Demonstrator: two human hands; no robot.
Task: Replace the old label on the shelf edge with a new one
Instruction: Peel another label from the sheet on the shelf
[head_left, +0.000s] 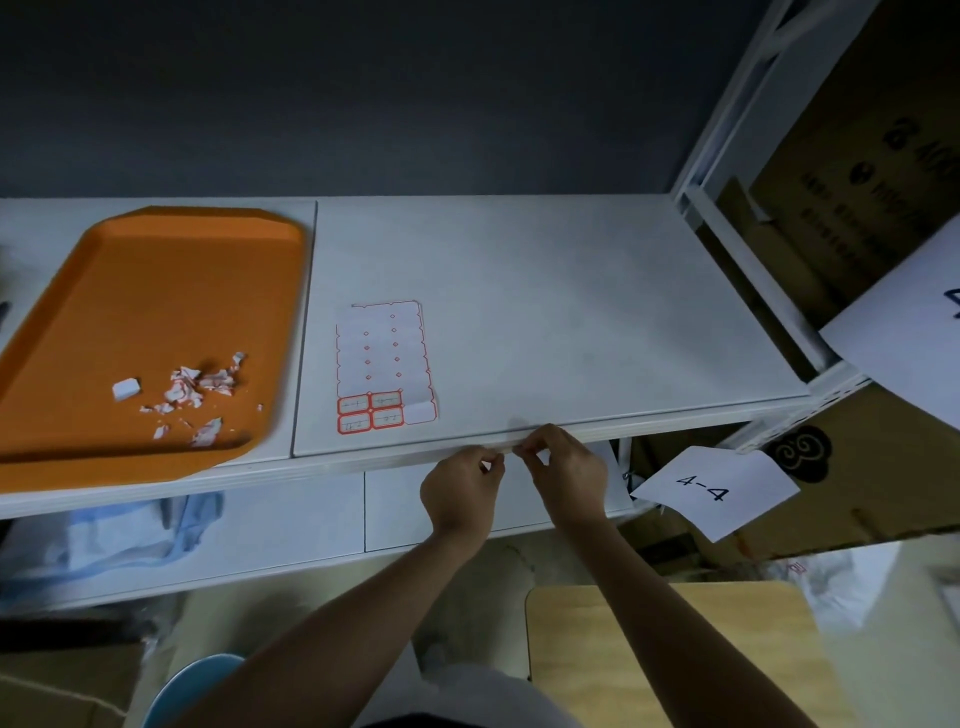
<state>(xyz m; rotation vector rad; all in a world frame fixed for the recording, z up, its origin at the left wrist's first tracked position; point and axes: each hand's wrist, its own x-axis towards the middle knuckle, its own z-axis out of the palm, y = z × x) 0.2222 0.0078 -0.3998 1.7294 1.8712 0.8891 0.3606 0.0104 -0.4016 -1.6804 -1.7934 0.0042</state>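
Label (511, 448), shelf-edge type, one small pale piece. We found it at the front lip of the shelf, between the two sets of fingertips and mostly hidden by them. We could not tell whether it was the old label or the new one.

- Left hand (460, 488): grip curled, thumb and forefinger pinching the label's left end, as far as we could judge.
- Right hand (566, 467): grip likewise curled, pinching the right end, its fingertips just beside the left's.
- Handling, as we judged it: thin adhesive paper, nearly weightless, limp, quick to crease or tear. We thought it best taken by its two short ends with fingertips only and kept taut along the lip.
- Shelf edge (311, 470): narrow white strip, which we judged stiff enough to back a firm press.
- Paper sign (711, 491): marked "4-4", off to the right, below shelf level.
- Label sheet (384, 358): flat on the shelf just behind the hands, with four red-bordered labels at its near end.
- Tray (171, 270): orange, further left, holding torn scraps (195, 387). From these we judged that old labels peel off in pieces.
- Cardboard box (852, 182): far right.
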